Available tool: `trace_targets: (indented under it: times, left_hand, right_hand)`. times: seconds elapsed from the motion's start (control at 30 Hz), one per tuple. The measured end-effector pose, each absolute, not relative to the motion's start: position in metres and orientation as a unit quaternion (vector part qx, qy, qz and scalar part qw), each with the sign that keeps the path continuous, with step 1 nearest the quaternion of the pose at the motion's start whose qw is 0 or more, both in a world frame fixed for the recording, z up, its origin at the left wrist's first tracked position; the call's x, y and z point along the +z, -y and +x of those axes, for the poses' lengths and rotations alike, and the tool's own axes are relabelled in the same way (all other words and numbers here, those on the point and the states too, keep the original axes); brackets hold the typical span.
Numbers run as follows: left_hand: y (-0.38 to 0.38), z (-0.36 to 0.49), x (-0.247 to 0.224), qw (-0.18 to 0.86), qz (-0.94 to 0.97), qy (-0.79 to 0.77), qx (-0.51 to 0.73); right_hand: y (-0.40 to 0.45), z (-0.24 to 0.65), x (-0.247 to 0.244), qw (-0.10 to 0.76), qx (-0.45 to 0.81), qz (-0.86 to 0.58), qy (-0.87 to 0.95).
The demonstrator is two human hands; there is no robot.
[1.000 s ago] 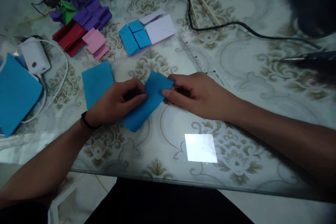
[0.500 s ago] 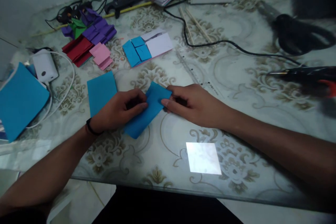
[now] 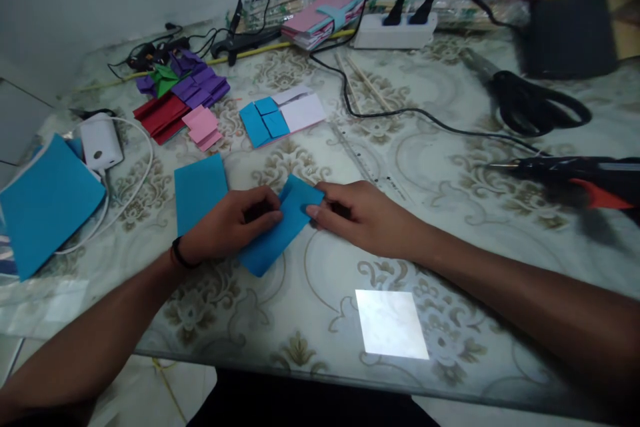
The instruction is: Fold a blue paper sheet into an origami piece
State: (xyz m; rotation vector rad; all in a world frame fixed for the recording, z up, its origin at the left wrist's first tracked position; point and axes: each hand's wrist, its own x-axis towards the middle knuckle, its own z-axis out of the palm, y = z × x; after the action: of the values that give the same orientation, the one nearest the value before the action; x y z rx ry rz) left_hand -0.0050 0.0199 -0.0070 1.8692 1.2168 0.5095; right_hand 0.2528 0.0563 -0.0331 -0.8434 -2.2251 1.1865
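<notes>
A small blue sheet of paper (image 3: 280,233) is held between both hands, tilted, just above or on the table. My left hand (image 3: 235,217) pinches its left edge between thumb and fingers. At its upper right corner, my right hand (image 3: 355,217) pinches it the same way. Another blue paper piece (image 3: 200,187) lies flat behind my left hand, partly covered by it. Beyond the hands rests a folded blue and white paper piece (image 3: 280,117). Pink folded paper (image 3: 203,127), red folded paper (image 3: 160,117) and purple folded paper (image 3: 203,85) are grouped at the back left.
Larger blue sheets (image 3: 50,203) and a white device (image 3: 101,140) with a cable lie left. A clear ruler (image 3: 357,157) lies past my right hand. Scissors (image 3: 535,103), a glue gun (image 3: 575,173) and a black cord (image 3: 425,117) are right; a power strip (image 3: 395,32) stands behind.
The camera view has tilted up slightly, so more of the table's back shows and things appear lower. Both hands keep the same hold on the blue paper.
</notes>
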Motion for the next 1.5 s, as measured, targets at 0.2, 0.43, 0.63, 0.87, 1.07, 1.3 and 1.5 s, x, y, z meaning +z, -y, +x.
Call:
trace_targets:
  times: [0.2, 0.43, 0.63, 0.87, 1.07, 1.3, 1.5]
  left_hand:
    - [-0.0202, -0.0045, -0.0067, 0.405, 0.749, -0.485, 0.202]
    - [-0.0202, -0.0062, -0.0079, 0.409, 0.748, -0.484, 0.198]
    - [-0.0198, -0.0067, -0.0088, 0.418, 0.744, -0.480, 0.205]
    - [-0.0200, -0.0066, -0.0094, 0.421, 0.742, -0.478, 0.208]
    - [-0.0196, -0.0063, -0.0088, 0.420, 0.743, -0.479, 0.204]
    - [-0.0200, -0.0056, -0.0083, 0.417, 0.744, -0.480, 0.205]
    - [-0.0198, -0.0061, -0.0082, 0.418, 0.744, -0.479, 0.207]
  right_hand:
    - [-0.0567, 0.2528, -0.0331, 0.238, 0.432, -0.309, 0.813]
    - [-0.0565, 0.2534, -0.0332, 0.237, 0.438, -0.307, 0.811]
    - [-0.0565, 0.2533, -0.0320, 0.243, 0.439, -0.305, 0.810]
    - [-0.0561, 0.2526, -0.0319, 0.230, 0.438, -0.314, 0.810]
    - [-0.0560, 0.2523, -0.0323, 0.236, 0.437, -0.309, 0.811]
    - [-0.0557, 0.2522, -0.0318, 0.235, 0.440, -0.311, 0.809]
    - [-0.0560, 0.2527, -0.0320, 0.235, 0.441, -0.309, 0.809]
